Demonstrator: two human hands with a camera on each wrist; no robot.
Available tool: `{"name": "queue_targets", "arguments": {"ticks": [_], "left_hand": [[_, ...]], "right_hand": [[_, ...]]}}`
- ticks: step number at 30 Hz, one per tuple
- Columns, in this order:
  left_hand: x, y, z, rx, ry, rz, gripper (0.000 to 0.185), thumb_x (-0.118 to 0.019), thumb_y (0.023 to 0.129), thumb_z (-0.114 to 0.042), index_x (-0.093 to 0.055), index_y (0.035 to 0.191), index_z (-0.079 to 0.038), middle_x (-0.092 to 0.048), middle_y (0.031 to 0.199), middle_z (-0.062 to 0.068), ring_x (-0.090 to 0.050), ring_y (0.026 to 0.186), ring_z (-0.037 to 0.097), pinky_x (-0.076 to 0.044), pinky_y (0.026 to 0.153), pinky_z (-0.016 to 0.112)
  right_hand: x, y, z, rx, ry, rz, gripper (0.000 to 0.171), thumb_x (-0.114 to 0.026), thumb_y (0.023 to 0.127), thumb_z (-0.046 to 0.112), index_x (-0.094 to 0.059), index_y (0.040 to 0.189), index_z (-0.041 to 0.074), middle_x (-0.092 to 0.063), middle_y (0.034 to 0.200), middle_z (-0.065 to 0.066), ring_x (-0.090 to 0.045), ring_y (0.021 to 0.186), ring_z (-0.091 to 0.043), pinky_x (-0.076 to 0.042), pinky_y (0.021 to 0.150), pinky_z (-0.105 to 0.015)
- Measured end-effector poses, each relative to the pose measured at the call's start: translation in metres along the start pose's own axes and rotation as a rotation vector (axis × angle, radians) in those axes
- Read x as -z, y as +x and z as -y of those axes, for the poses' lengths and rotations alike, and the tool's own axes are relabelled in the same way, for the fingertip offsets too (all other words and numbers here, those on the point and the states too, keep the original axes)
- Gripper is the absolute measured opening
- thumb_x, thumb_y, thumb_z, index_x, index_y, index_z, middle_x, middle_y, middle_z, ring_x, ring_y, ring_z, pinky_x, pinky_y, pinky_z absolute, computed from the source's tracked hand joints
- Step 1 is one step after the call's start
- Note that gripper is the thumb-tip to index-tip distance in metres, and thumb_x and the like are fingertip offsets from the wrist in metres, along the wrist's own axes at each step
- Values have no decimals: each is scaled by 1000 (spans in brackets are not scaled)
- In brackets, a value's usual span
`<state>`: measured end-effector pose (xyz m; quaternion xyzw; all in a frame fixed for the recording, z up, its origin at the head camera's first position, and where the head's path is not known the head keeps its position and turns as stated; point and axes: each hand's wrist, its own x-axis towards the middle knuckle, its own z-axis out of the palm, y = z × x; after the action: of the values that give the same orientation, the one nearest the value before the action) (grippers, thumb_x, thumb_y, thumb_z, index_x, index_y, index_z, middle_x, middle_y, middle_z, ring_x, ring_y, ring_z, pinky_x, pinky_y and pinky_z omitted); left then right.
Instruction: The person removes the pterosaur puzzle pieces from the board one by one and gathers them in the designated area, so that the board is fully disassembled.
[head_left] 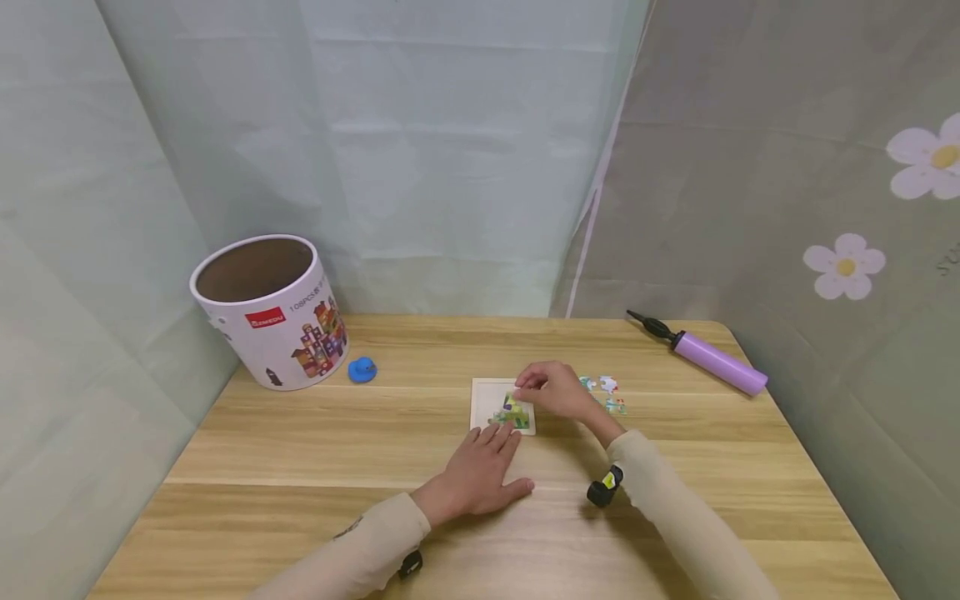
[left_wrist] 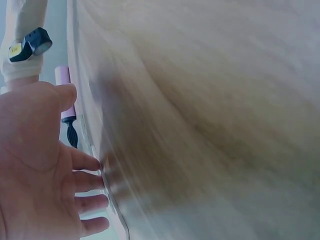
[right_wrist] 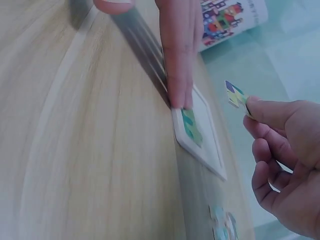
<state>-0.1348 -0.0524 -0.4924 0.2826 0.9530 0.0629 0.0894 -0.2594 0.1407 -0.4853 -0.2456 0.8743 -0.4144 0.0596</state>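
A square white puzzle tray (head_left: pixel 483 393) lies on the table, with some green jigsaw pieces (right_wrist: pixel 191 127) fitted along its near side. My left hand (head_left: pixel 480 473) is spread flat, its straight fingertips touching the tray's near edge. Above the tray, my right hand (head_left: pixel 555 389) pinches a jigsaw piece (right_wrist: pixel 234 94), yellow-green with a purple patch, between thumb and forefinger. In the right wrist view that piece is held clear of the tray. Loose jigsaw pieces (head_left: pixel 608 384) lie right of the tray, partly hidden by the right hand and wrist.
A large white printed bucket (head_left: pixel 273 333) stands at the back left, a small blue toy duck (head_left: pixel 362 370) beside it. Toward the back right lies a purple hand pump (head_left: pixel 720 363) with a black nozzle. Cloth curtains (head_left: pixel 465 167) hang behind the wooden table (head_left: pixel 300 454).
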Motion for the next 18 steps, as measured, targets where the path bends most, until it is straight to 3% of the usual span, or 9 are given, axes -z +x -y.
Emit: {"name": "queue_targets", "arguments": {"ticks": [18], "left_hand": [[3,-2,3,-45,-1,-21,78,-45,103,-58,-41,155,-1,-36,163,18,-35,149,37,-32,120,49]], "right_hand": [[38,-46,-29,11,-95,-41,7,-79,91,21,-79,94,15,-72,82,9,-63,79,-9,-51,72,-29]]}}
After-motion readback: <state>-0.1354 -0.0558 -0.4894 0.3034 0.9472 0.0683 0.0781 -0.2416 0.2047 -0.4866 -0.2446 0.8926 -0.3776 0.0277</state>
